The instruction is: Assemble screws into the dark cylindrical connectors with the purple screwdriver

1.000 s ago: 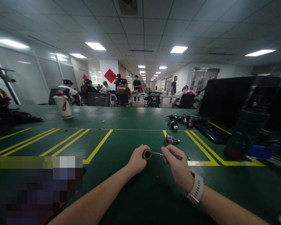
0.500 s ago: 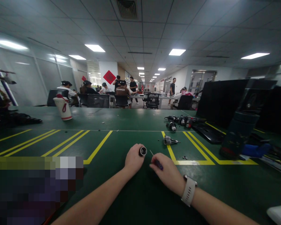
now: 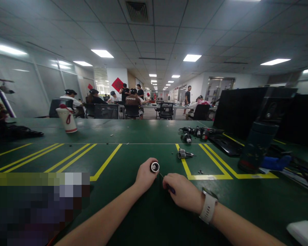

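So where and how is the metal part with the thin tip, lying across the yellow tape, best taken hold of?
Take the metal part by its wide cylindrical end, probably from above, across its sides. It lies on its side, the thin tip pointing right, and the thick end offers more surface to hold.
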A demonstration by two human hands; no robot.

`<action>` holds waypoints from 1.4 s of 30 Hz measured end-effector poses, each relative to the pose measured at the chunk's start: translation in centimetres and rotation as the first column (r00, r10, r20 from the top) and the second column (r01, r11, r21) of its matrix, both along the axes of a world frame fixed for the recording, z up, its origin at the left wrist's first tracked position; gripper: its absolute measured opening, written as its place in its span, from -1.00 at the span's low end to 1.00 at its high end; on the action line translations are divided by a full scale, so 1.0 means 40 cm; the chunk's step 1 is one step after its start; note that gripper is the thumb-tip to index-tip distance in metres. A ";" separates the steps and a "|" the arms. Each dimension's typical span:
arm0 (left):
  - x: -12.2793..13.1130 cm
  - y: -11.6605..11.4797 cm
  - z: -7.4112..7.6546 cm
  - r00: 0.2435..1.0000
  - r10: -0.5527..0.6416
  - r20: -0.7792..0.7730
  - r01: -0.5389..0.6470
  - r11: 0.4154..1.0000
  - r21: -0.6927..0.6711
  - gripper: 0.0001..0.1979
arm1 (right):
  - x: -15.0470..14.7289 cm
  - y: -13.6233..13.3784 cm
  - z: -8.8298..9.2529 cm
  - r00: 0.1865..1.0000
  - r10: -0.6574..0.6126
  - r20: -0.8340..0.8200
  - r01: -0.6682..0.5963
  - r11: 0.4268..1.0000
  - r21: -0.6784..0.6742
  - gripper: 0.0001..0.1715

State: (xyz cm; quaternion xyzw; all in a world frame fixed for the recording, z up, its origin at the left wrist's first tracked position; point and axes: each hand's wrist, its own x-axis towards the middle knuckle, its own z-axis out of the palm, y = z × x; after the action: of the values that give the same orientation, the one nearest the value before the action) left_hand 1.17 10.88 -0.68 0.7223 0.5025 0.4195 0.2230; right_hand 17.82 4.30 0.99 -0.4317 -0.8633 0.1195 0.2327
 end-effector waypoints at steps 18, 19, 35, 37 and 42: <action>0.061 -0.086 0.018 0.981 -0.177 0.085 0.183 0.981 -0.068 -0.85 | -0.012 -0.016 0.068 0.940 0.021 -0.340 0.053 0.977 0.208 -0.76; 0.065 -0.092 0.018 0.977 -0.193 0.089 0.199 0.978 -0.065 -0.84 | -0.015 -0.018 0.064 0.938 0.024 -0.345 0.054 0.975 0.216 -0.76; 0.068 -0.106 0.021 0.962 -0.245 0.120 0.249 0.968 -0.014 -0.75 | -0.018 -0.023 0.071 0.990 -0.022 -0.139 0.056 0.967 0.249 -0.71; 0.070 -0.105 0.023 0.972 -0.210 0.102 0.214 0.976 -0.030 -0.70 | -0.006 -0.016 0.086 0.992 -0.074 -0.104 0.100 0.960 0.263 -0.75; 0.068 -0.091 0.024 0.991 -0.114 0.074 0.121 0.989 -0.090 -0.49 | 0.087 0.032 0.149 0.952 -0.305 -0.025 0.297 0.901 0.316 -0.80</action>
State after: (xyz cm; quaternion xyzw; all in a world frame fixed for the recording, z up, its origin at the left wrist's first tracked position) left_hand 3.88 7.26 0.27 0.7246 0.4702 0.4060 0.2983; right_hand 21.30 5.57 6.96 -0.5183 -0.7971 -0.0632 0.3035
